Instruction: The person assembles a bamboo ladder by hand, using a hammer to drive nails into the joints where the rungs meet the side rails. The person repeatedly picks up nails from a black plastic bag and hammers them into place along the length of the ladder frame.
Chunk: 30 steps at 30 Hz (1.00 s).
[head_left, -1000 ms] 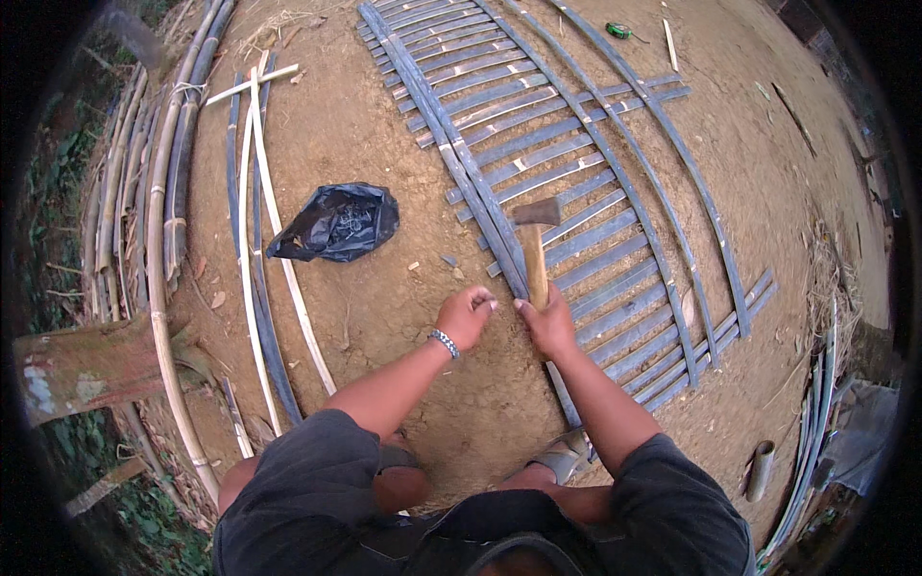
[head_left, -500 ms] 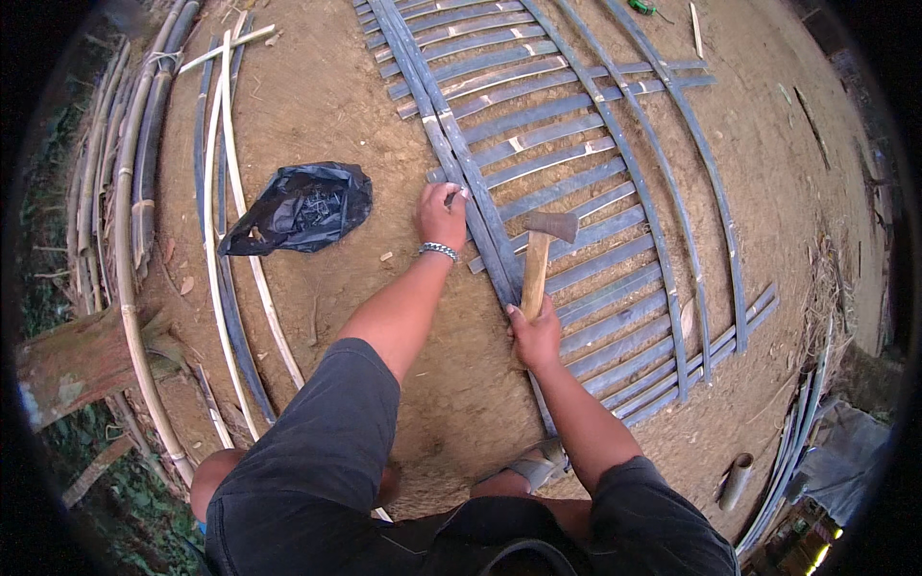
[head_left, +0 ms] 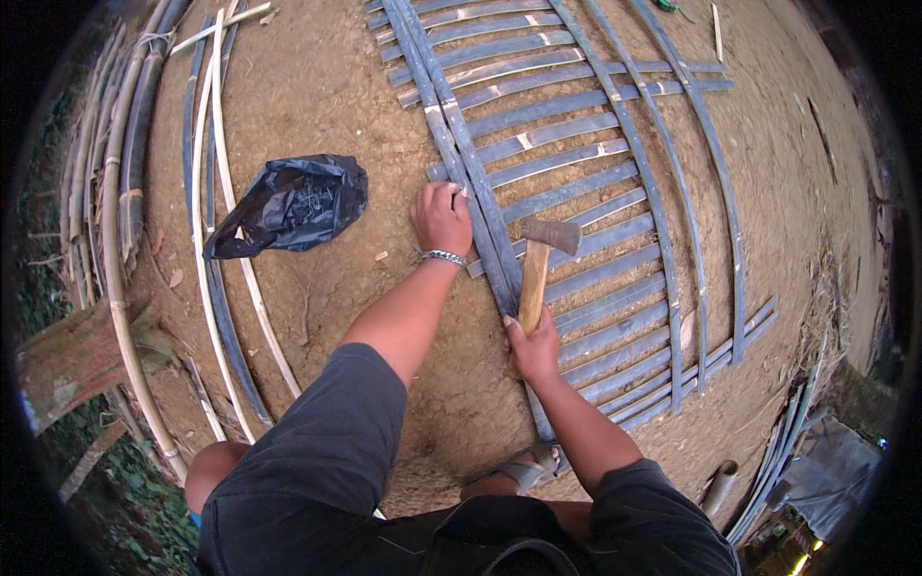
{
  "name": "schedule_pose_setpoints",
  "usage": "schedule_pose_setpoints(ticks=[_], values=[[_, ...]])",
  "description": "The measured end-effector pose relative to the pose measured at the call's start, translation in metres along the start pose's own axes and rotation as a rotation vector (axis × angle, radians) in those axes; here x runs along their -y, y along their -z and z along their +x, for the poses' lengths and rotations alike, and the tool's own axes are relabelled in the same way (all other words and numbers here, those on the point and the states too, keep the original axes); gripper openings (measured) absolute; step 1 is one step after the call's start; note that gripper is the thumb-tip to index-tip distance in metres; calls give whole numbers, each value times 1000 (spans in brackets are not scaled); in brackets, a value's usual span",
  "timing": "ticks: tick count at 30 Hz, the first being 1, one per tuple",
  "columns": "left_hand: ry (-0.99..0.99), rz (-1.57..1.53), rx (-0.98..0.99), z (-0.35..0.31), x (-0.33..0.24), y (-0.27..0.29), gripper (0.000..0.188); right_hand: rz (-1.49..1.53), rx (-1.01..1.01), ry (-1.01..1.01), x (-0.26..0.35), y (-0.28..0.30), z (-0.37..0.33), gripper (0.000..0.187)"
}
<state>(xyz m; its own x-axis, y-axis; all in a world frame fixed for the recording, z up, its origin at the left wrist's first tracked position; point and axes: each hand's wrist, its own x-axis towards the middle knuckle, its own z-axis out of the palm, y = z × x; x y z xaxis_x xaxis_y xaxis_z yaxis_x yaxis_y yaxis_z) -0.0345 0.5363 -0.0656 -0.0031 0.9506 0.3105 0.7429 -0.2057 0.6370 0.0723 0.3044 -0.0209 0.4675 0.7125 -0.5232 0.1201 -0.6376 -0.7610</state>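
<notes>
My right hand (head_left: 534, 348) is closed round the wooden handle of a small hatchet (head_left: 534, 283), whose dark metal head is uppermost, over the slats. My left hand (head_left: 442, 221), with a chain bracelet at the wrist, rests against the long dark bamboo strips (head_left: 461, 158) on the near left side of a bamboo lattice. Its thumb and fingers are pinched together at the strip; what they hold, if anything, is too small to make out. Several crosswise bamboo slats (head_left: 595, 230) lie under the long strips.
Left of the lattice, a black plastic bag (head_left: 305, 206) lies open on the dirt with small thin bits inside. Split bamboo strips (head_left: 213, 173) and bamboo poles (head_left: 117, 192) lie farther left. A short tube (head_left: 720, 488) lies at lower right. My sandalled foot (head_left: 528, 470) is beside the lattice.
The view has shifted slightly. The hatchet's head sits a little lower, while both hands stay at nearly the same places on the lattice, the left still pinched at the strip.
</notes>
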Motion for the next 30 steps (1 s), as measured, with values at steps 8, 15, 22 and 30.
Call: schedule_pose_setpoints(ticks=[8, 15, 22, 30], values=[[-7, -4, 14, 2, -1, 3, 11, 62, 52, -43, 7, 1, -3, 42], [-12, 16, 10, 2, -2, 3, 12, -109, 9, 181, 27, 2, 2, 39], [33, -12, 43, 2, -7, 8, 11, -495, 121, 395, 109, 10, 46, 52], [34, -28, 58, 3, -5, 10, 11, -505, 128, 470, 122, 10, 45, 51]])
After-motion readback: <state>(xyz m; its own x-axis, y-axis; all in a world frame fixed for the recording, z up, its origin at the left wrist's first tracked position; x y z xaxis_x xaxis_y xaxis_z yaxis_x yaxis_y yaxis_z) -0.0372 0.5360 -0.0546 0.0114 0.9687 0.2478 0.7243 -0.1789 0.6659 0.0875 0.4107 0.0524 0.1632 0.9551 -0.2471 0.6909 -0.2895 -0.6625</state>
